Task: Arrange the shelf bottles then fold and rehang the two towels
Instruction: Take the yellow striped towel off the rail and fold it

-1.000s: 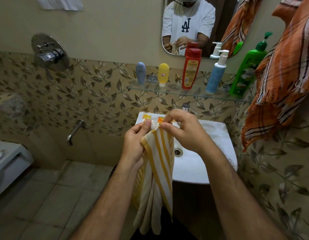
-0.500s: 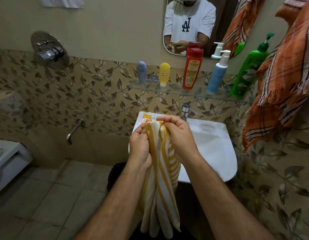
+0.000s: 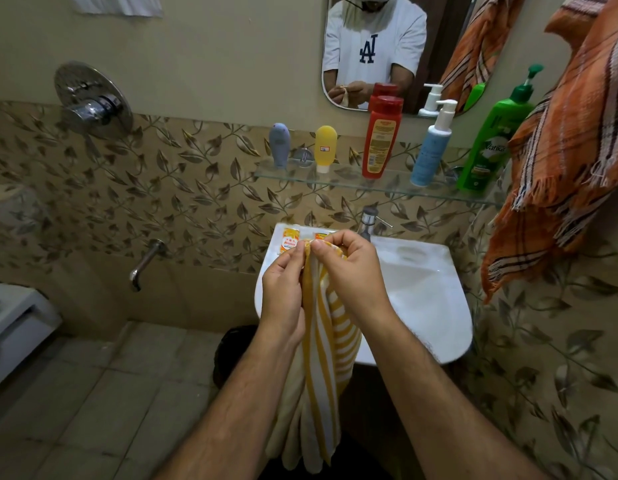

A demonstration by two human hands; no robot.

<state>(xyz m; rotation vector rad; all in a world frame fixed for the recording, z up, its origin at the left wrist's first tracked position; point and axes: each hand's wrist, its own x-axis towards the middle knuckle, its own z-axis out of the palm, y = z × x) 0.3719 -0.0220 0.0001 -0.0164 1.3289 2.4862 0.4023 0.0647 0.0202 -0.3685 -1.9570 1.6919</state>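
Yellow-striped towel (image 3: pixel 321 341): held in front of the washbasin (image 3: pixel 429 306), top edge bunched at the level of the basin's back rim, remainder hanging straight down in loose folds below the basin's front edge.

Left hand (image 3: pixel 283 289): left of the towel, fingers curled, thumb and fingertips pinching the top edge.

Right hand (image 3: pixel 352 268): right of the towel, touching the left hand at the top edge, fingers curled over the bunched cloth and gripping it.

Glass shelf (image 3: pixel 338 180): mounted on the wall above the washbasin. Carried upright in a row, from the left: grey tube (image 3: pixel 279 145), yellow tube (image 3: pixel 325 147), red bottle (image 3: pixel 382 136), blue pump bottle (image 3: pixel 432 147), green pump bottle (image 3: pixel 491 133). Tubes standing cap-down. Bottles apart from one another.

Orange plaid towel (image 3: pixel 570 133): hanging to the right of the washbasin, just beside the green pump bottle, fringe at shelf level.

Basin tap (image 3: pixel 368 221): at the back of the washbasin, behind the right hand. Two orange sachets (image 3: pixel 289 239) lying on the basin's back-left rim, one partly hidden by the hands.

Mirror (image 3: pixel 397 50): above the shelf, showing both hands on the striped cloth.
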